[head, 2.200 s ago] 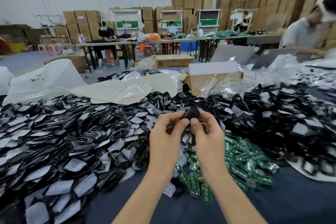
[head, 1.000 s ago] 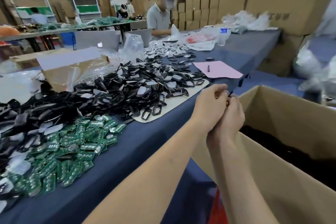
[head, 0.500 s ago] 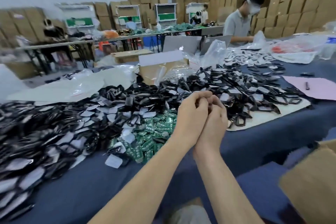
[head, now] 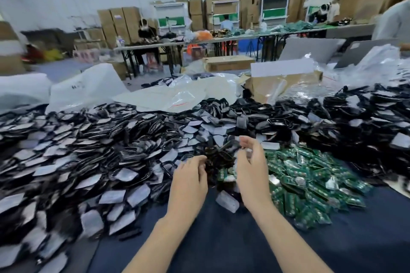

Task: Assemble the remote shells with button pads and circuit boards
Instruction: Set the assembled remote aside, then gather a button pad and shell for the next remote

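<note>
Shells pile | left hand grip loose, empty | right hand raised, grip unclear

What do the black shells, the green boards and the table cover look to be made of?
Black shells: glossy moulded plastic, judging by the sharp highlights. Green boards: likely lacquered circuit laminate, shiny with metallic spots. Table cover: matte dark blue, probably cloth.

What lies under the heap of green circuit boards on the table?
The green circuit boards rest on the dark blue table cover, visible along the heap's near edge. Whatever lies beneath the middle is hidden by the boards themselves.
</note>
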`<state>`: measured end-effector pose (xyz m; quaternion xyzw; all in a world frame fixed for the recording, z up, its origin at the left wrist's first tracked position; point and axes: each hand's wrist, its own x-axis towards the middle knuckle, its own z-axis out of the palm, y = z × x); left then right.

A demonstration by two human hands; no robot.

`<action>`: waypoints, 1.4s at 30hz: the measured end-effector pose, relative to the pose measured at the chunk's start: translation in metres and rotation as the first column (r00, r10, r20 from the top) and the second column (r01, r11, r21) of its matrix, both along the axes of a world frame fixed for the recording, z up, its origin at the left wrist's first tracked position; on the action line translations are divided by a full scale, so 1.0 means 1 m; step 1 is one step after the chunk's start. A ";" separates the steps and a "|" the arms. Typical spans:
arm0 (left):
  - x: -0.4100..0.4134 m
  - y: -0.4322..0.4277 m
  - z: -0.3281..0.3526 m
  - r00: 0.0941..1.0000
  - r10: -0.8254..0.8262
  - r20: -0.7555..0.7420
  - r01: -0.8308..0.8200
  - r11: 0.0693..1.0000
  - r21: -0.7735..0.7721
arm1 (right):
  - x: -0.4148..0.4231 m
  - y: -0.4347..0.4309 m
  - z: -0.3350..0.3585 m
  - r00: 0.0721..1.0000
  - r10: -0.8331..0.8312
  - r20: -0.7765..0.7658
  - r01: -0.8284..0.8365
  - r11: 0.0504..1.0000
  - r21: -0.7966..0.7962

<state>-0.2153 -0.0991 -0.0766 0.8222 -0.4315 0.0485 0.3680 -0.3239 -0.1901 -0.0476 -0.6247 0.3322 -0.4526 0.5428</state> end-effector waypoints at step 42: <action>0.035 -0.044 0.014 0.990 -0.112 -0.084 0.081 0.947 -0.310 | 0.044 -0.069 -0.021 0.971 0.224 -0.088 -0.226 0.974 -0.014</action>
